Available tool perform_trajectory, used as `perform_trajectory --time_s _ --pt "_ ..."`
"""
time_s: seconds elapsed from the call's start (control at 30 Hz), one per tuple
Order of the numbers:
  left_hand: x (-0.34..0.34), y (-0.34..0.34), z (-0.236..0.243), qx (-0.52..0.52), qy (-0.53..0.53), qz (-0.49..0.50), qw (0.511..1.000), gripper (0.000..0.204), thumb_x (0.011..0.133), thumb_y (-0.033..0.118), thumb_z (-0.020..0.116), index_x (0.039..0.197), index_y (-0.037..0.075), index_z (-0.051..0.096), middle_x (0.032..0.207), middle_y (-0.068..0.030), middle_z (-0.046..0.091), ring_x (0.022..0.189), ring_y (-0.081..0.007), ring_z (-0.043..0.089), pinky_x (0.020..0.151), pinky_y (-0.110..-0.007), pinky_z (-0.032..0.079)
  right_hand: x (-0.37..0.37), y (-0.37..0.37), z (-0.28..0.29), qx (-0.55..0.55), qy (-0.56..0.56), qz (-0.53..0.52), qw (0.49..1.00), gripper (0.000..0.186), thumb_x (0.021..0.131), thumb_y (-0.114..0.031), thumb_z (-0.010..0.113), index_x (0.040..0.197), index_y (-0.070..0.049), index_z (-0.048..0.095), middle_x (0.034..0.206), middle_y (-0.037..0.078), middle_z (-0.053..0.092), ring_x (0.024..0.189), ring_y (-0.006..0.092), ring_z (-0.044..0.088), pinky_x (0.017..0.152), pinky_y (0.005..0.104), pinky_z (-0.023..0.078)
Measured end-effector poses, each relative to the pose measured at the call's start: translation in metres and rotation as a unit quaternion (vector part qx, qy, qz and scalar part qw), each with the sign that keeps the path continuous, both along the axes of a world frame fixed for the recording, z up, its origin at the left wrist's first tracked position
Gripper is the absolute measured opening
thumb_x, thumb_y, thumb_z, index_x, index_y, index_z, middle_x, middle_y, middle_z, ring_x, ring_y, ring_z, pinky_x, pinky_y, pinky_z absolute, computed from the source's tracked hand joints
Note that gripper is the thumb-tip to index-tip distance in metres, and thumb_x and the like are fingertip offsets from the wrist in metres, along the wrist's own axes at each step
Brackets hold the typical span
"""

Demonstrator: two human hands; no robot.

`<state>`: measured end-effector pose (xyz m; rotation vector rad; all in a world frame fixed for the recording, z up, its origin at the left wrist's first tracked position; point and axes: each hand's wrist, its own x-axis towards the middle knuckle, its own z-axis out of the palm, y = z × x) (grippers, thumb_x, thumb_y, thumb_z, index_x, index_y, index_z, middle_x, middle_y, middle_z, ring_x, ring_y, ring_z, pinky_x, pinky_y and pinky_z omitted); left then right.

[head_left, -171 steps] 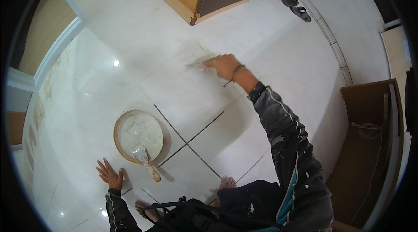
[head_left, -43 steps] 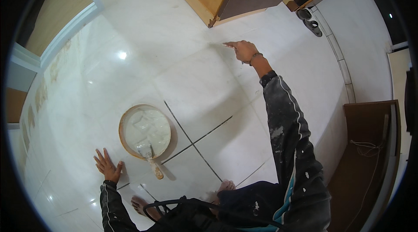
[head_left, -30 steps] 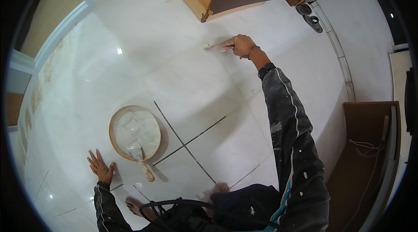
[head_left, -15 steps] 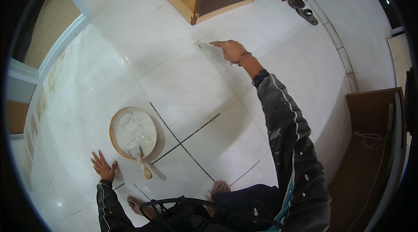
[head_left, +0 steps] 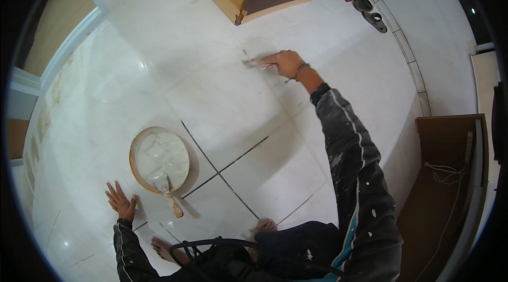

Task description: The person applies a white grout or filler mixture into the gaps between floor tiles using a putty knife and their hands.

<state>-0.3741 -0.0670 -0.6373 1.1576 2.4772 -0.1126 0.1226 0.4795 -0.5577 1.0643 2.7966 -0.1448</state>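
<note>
From where I stand, the fingers of the right hand (head_left: 287,64) are closed round a thin flat tool (head_left: 254,63), too blurred at its tip for me to tell its edge; held so far out, it could skip or tilt and scratch the white tiles (head_left: 227,91). The left hand (head_left: 123,202) lies palm down, fingers spread and holding nothing, apparently bearing weight, so a slick patch of tile could let it slide. Just beside it sits the round bowl (head_left: 132,156) of white paste (head_left: 154,156), left of the crossing dark joints (head_left: 218,172). A spatula (head_left: 168,196) leans in there, its handle sticking out over the rim toward the person; a knee or sleeve catching it might flip paste onto the floor. The bare right foot (head_left: 265,225) rests close by the end of one dark joint and could smear anything soft there. Farther out, the cabinet (head_left: 239,9) corner could catch careless knuckles.
</note>
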Motion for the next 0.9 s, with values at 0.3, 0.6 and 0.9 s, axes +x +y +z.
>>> perform_trajectory --time_s 0.3,0.6,0.9 --pt "0.005 0.007 0.005 0.002 -0.010 -0.004 1.000 0.091 0.083 0.052 0.059 0.154 0.019 0.011 0.160 -0.0119 -0.007 0.144 -0.0444 -0.009 0.111 -0.063 -0.003 -0.037 0.017 0.010 -0.027 0.021 -0.129 0.991 0.063 0.073 0.006 0.047 0.124 -0.027 0.063 0.095 0.013 0.070 0.089 0.0300 0.066 0.081 0.0414 0.053" --pt "0.004 0.006 -0.001 0.015 -0.004 -0.013 1.000 0.089 0.085 0.051 0.057 0.154 0.020 0.011 0.160 -0.0110 -0.006 0.144 -0.0439 -0.007 0.110 -0.062 -0.003 -0.040 0.046 0.025 -0.071 -0.026 -0.062 0.995 0.062 0.070 0.005 0.048 0.120 -0.027 0.067 0.090 0.013 0.070 0.082 0.0277 0.067 0.077 0.0377 0.053" --pt "0.000 0.002 -0.006 0.027 0.005 -0.024 0.999 0.088 0.086 0.051 0.057 0.154 0.020 0.011 0.160 -0.0110 -0.006 0.144 -0.0446 -0.007 0.110 -0.064 -0.001 0.003 0.032 0.023 -0.105 -0.049 -0.040 0.992 0.062 0.068 0.004 0.048 0.118 -0.029 0.068 0.091 0.011 0.071 0.076 0.0272 0.068 0.073 0.0364 0.053"
